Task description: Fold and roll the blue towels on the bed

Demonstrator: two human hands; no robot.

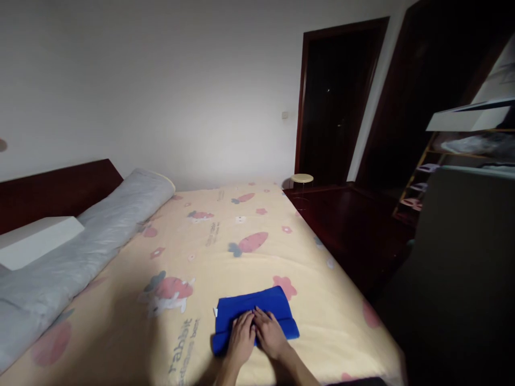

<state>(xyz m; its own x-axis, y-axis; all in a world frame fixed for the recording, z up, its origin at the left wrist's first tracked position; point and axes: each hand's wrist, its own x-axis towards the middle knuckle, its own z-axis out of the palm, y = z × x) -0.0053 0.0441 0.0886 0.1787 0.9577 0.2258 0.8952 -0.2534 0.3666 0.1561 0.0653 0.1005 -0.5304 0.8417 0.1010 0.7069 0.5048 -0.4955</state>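
Note:
A blue folded cloth (257, 302) with a small white tag at its left edge lies on the bed. Its near edge is folded over, leaving a crease across it. My left hand (242, 338) rests palm down on the near part of the cloth, fingers stretched forward and slightly bent. Beside it, my right hand (271, 334) lies on the cloth the same way, the fingertips of both hands close together near its middle. Neither hand is wrapped round anything. The palms and wrists cover part of the cloth's near edge.
The bed's yellow printed sheet (209, 257) spreads all around. A rolled grey quilt (116, 225) and a white box (40, 238) lie at the left, near the dark headboard (60, 185). A round stool (301, 178) stands beyond the bed; a shelf with a white box (466, 120) is right.

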